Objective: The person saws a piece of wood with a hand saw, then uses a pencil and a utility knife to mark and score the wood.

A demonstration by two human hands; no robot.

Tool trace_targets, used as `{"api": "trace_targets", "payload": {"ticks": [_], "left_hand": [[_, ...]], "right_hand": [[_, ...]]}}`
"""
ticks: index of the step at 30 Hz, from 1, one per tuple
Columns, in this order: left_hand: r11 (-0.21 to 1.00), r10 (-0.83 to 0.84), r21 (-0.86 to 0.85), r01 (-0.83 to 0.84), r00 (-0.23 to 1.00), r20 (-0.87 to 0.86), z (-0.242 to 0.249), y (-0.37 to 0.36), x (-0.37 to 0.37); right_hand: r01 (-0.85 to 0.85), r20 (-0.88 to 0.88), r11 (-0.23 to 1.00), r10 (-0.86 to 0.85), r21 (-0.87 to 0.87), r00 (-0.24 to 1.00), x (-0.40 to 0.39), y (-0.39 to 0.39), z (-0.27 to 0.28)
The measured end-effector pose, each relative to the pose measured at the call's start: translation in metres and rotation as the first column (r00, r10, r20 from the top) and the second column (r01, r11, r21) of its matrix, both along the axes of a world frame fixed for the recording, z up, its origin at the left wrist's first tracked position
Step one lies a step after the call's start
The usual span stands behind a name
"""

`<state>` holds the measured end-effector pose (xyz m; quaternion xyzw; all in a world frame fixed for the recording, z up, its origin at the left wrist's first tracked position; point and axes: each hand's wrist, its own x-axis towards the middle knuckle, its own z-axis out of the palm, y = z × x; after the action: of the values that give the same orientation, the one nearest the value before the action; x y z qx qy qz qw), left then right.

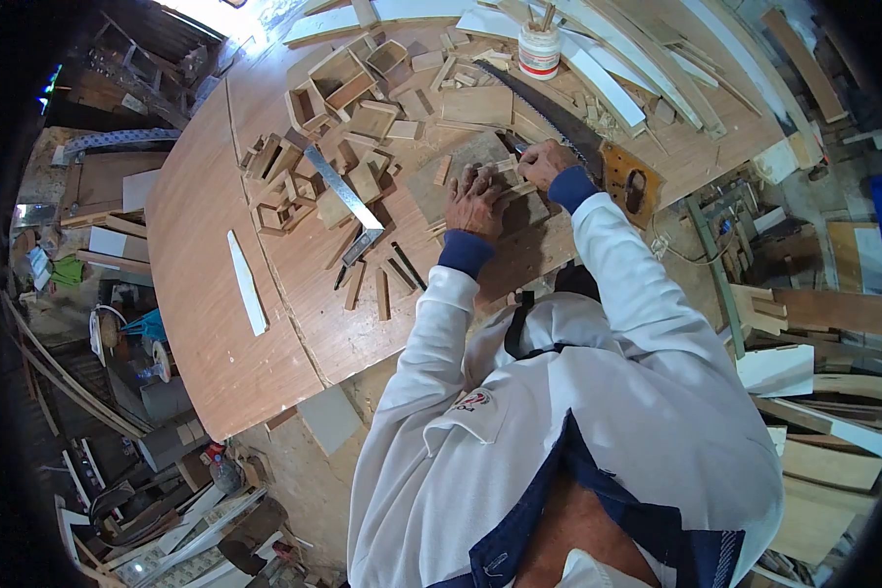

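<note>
My left hand (474, 204) lies over a flat board (480, 149) near the table's front edge, fingers spread and pressing down. Close beside it, my right hand (547, 164) has its fingers curled in a pinch; what they hold is mostly hidden. A thin wooden strip (513, 193) runs between the two hands. Just beyond my right hand lies a handsaw (632, 184), its wooden handle to the right and its dark toothed blade reaching away over the table. Left of my left hand are a try square (348, 196) and small wooden sticks (382, 292).
Small open wooden boxes (346, 83) and offcuts cover the table's middle. At the back stands a white tub (539, 51) holding sticks, near long curved strips (647, 59). A white pointed strip (246, 284) lies at left on the tabletop (191, 323). Boards (833, 461) are stacked at right.
</note>
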<state>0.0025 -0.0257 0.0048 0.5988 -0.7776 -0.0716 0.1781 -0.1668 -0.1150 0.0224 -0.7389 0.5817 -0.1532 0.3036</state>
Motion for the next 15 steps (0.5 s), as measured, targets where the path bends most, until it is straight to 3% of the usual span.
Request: {"api": "trace_targets", "payload": {"ticks": [2, 7, 15], "left_hand": [[1.0, 0.002, -0.005, -0.002, 1.0, -0.028, -0.001, 0.001, -0.003], [0.958, 0.079, -0.265, -0.109, 0.989, -0.122, 0.002, 0.012, -0.014], [0.967, 0.182, -0.173, -0.188, 0.982, -0.054, -0.003, 0.021, -0.021]], "right_hand": [[0.016, -0.011, 0.999, -0.016, 0.033, 1.0, 0.0, -0.003, -0.006], [0.027, -0.024, 0.999, -0.026, 0.038, 0.999, 0.0, -0.002, -0.002], [0.033, -0.038, 0.997, -0.03, 0.072, 0.999, 0.0, -0.001, -0.002]]}}
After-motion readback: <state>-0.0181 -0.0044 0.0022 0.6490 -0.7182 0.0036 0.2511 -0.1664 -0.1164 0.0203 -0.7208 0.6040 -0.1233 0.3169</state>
